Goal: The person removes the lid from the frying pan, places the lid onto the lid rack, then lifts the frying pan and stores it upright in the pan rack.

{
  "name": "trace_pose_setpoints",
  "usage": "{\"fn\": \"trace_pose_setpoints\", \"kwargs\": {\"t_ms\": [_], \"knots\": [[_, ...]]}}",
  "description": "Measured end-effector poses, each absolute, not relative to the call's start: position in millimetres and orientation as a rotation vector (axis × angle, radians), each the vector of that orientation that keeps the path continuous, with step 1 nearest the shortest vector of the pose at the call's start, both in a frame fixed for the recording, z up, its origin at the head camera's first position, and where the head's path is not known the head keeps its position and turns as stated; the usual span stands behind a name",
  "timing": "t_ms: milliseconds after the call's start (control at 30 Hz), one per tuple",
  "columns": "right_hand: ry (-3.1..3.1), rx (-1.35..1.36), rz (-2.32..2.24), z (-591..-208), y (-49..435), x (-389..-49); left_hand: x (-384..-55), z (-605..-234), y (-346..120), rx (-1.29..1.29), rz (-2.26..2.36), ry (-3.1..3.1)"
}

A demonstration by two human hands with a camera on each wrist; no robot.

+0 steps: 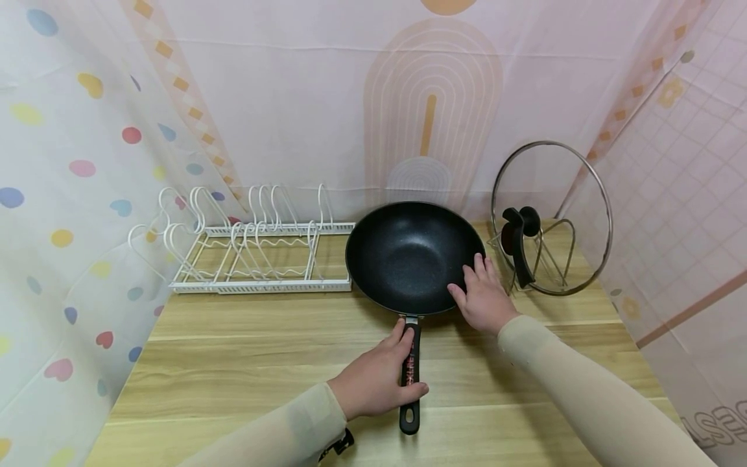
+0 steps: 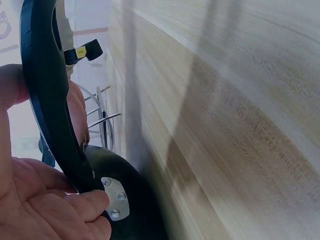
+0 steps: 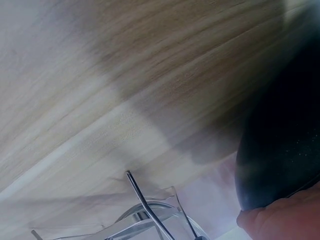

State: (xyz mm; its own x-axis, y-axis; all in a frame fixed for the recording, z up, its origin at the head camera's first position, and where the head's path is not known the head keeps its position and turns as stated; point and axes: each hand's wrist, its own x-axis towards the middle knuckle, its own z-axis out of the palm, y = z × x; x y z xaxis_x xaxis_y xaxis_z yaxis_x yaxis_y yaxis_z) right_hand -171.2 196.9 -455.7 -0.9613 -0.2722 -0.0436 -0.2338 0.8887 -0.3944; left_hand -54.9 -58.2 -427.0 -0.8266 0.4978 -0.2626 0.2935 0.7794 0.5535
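A black wok (image 1: 411,259) with a long black handle faces up at the middle of the table, its handle toward me. My left hand (image 1: 382,373) holds the handle, thumb on one side and fingers on the other; the left wrist view shows fingertips by the riveted metal bracket (image 2: 116,199). At the wok's right rim, my right hand (image 1: 487,298) holds the edge, thumb and some fingers over the inside. In the right wrist view, part of that hand (image 3: 287,220) lies against the wok's dark outer side (image 3: 285,135); the rest is out of frame.
Left of the wok, a white wire rack (image 1: 262,285) with several upright loops stands on the wooden table (image 1: 262,350). On the right, a glass lid (image 1: 607,214) with a black knob leans upright in a metal wire stand (image 1: 569,240). Patterned curtains (image 1: 292,110) hang behind and beside the table.
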Motion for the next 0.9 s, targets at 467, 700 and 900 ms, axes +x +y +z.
{"fn": "trace_pose_setpoints", "kwargs": {"t_ms": [467,700,900], "knots": [[2.945,-0.415,-0.582,-455.7,197.4,-174.2,-55.4,-428.5,-57.1,0.622,0.694,2.588],[2.948,-0.427,-0.563,-456.5,197.8,-176.2,-55.7,-429.0,-57.1,0.625,0.698,2.586],[2.95,-0.43,-0.555,-455.9,197.6,-177.6,-56.2,-429.7,-57.2,0.629,0.706,2.582]]}}
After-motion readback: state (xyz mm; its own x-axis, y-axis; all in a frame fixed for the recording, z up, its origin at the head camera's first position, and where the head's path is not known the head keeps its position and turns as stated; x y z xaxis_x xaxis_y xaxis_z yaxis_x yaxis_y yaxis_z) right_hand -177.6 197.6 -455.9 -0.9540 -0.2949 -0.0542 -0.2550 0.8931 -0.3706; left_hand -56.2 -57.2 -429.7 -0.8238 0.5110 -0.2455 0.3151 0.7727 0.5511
